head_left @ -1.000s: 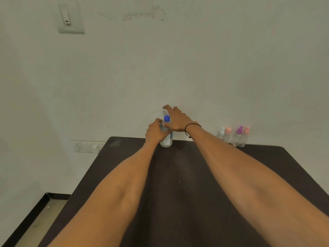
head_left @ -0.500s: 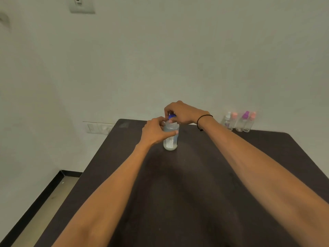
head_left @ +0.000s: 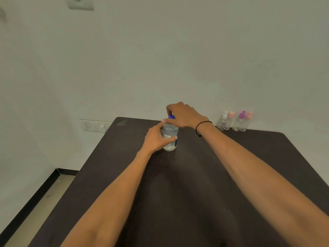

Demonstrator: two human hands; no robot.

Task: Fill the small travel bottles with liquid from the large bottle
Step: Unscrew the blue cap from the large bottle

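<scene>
Dark and matte, the table (head_left: pixel 195 202) runs from the near edge out to a pale wall, and both forearms stretch across it toward its far half.

Left hand (head_left: pixel 156 138) first: its fingers and thumb are wrapped round the body of the large bottle (head_left: pixel 170 138), which stands upright on the table, a little left of centre. Just above it, the right hand (head_left: pixel 185 114) arches over the top, fingers curled down and pinched on the blue cap (head_left: pixel 171 117). A black wristband (head_left: pixel 203 126) sits on that wrist.

The step in hand looks to be unscrewing the cap. To do it well, the lower grip should hold the clear body firm without squeezing, since soft plastic may push liquid up once the seal breaks. Keep the base planted on the table while the upper fingers twist, then lift the cap straight off.

Farthest off, at the far right by the wall, four small travel bottles (head_left: pixel 234 122) stand in a row, well apart from the large one, all capped. They would need bringing nearer before pouring.
</scene>
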